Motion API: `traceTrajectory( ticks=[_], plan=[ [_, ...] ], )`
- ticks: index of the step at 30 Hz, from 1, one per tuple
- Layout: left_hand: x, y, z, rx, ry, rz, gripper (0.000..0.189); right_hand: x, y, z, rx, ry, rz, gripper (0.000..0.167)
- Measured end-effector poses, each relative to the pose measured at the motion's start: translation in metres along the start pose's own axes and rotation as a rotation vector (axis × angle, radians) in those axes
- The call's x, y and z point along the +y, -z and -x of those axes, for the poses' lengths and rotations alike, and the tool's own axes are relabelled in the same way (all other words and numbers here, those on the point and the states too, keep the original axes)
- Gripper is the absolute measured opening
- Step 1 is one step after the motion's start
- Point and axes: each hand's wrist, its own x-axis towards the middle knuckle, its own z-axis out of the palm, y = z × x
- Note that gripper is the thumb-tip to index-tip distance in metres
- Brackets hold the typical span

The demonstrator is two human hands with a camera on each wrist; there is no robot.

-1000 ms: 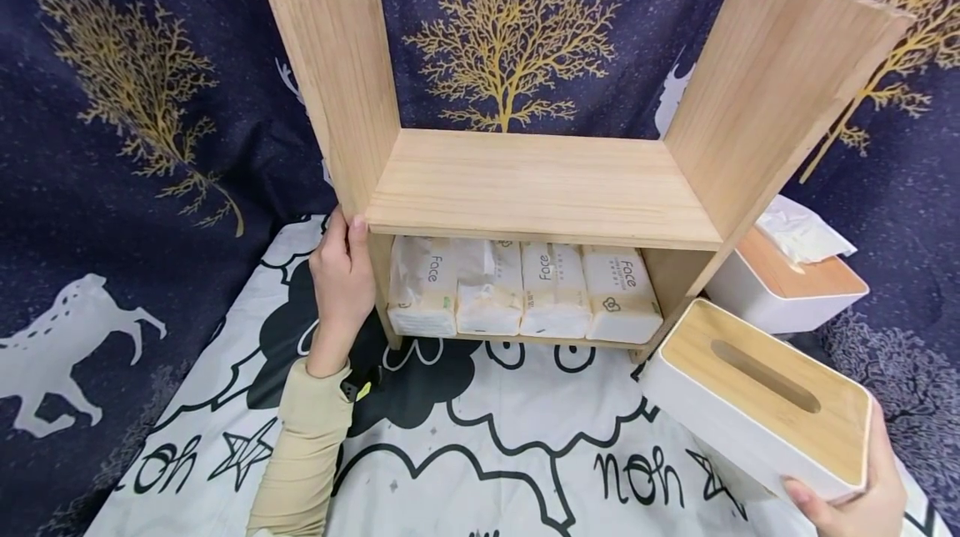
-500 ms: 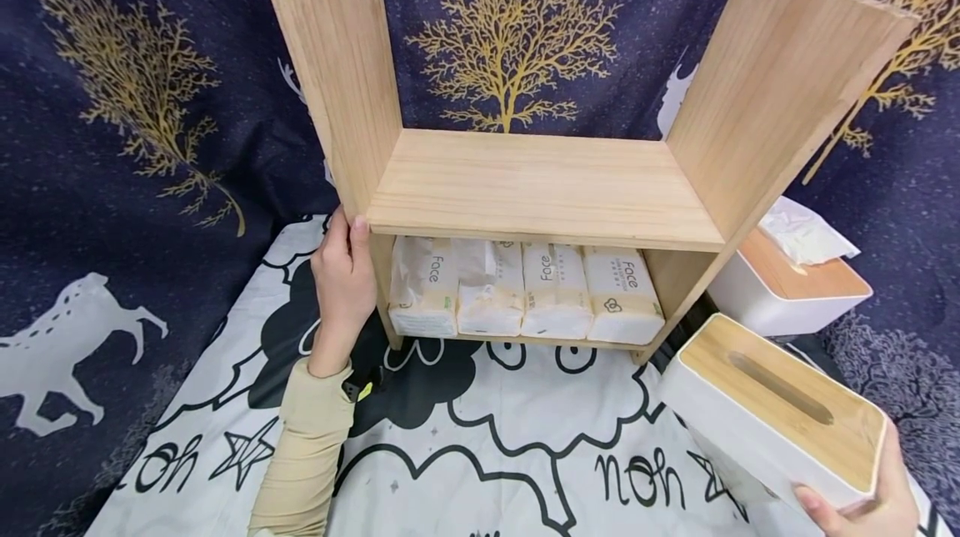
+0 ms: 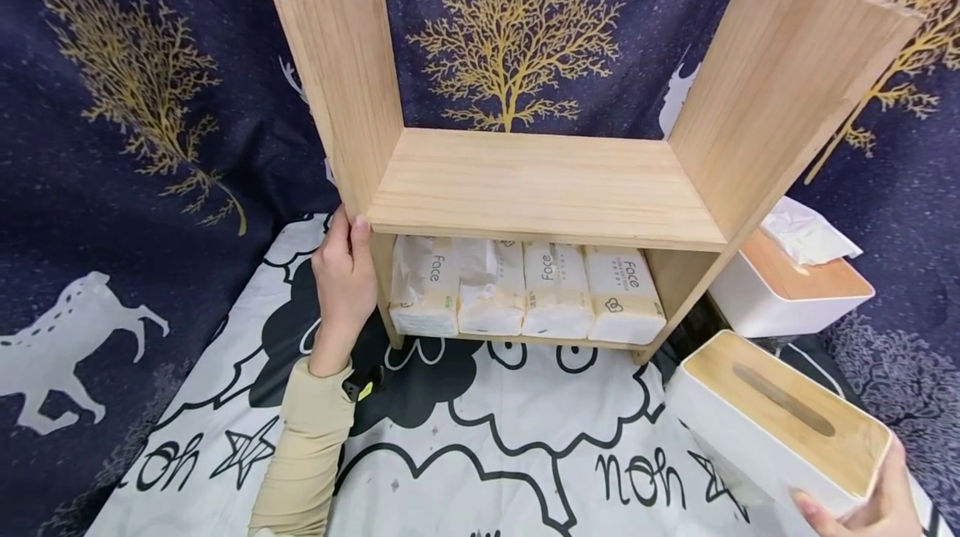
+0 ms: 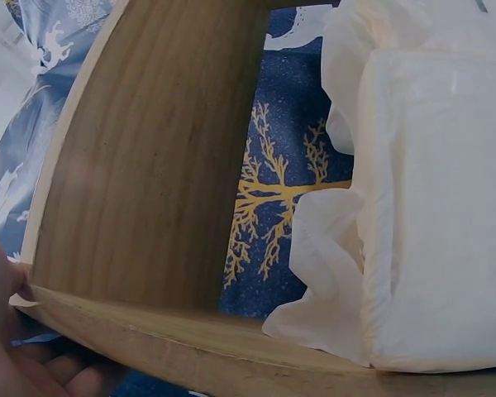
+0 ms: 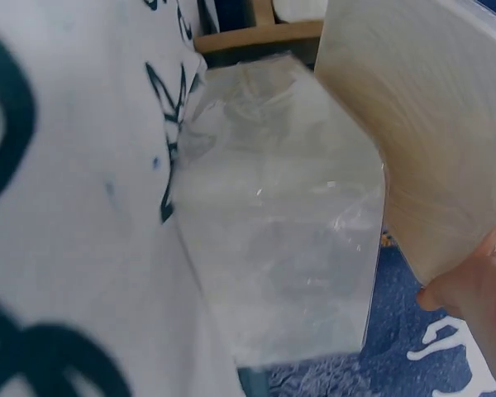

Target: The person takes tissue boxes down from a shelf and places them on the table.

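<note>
My left hand grips the left side panel of a light wooden shelf, thumb at the corner where the middle board meets it. In the left wrist view its fingers curl round the wood edge. At the lower right, my right hand holds a white tissue box with a slotted bamboo lid by its near end, tilted. In the right wrist view, a glossy clear-plastic-wrapped block appears beside the box wall. Several tissue packs stand side by side in the shelf's lower compartment.
A second white tissue box with a wooden lid and a tissue sticking out stands right of the shelf. A patterned white cloth covers the table. A dark blue tree-print curtain hangs behind.
My right hand has carried the tissue box a little right and towards me, away from the shelf's right panel. The left hand keeps its grip on the shelf.
</note>
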Motion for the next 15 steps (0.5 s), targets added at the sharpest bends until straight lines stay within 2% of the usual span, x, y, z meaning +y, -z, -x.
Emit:
traceTrajectory(
  ticks=[6, 9, 15],
  plan=[
    [-0.002, 0.0, 0.001, 0.016, 0.009, -0.004, 0.05, 0.007, 0.009, 0.011, 0.108, -0.077, 0.029, 0.103],
    [-0.002, 0.001, 0.001, 0.02, 0.006, -0.004, 0.048, 0.011, 0.008, 0.011, 0.174, -0.092, 0.001, 0.102],
    [0.0, 0.0, 0.0, 0.006, 0.006, 0.001, 0.051, 0.015, -0.006, 0.007, 0.246, 0.008, -0.156, 0.108]
  ],
)
